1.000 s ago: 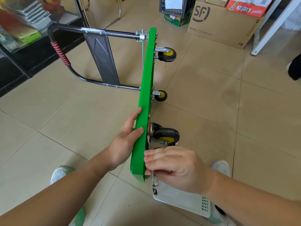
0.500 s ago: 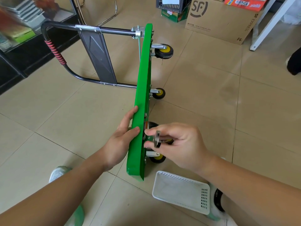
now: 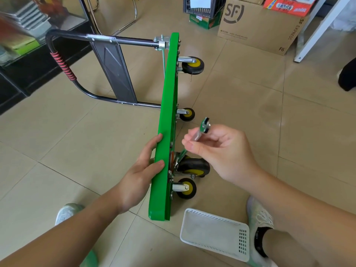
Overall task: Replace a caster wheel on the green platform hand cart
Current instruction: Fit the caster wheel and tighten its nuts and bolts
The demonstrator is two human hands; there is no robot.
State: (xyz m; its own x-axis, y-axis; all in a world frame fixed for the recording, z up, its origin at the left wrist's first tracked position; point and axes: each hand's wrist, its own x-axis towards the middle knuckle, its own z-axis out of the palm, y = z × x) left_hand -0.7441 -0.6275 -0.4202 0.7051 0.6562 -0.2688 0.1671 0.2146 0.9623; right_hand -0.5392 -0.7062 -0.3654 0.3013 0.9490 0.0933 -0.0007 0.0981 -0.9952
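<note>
The green flat metal platform cart [image 3: 166, 112] is standing on its long edge on the beige tiled floor [image 3: 279, 135], running away from the person. Its black tubular handle [image 3: 63, 72] is sticking out to the left at the far end, and its yellow-hubbed rubber caster wheels [image 3: 192, 65] are projecting to the right. The left hand [image 3: 140, 172] is resting against the platform's left face. The right hand [image 3: 223, 151] is hovering on the right, above the nearer wheels, pinching a small metal tool [image 3: 201, 131]. A white perforated plastic basket [image 3: 212, 231] is lying just right of the platform's near end. A brown cardboard box [image 3: 258, 31] is sitting well behind, to the right.
</note>
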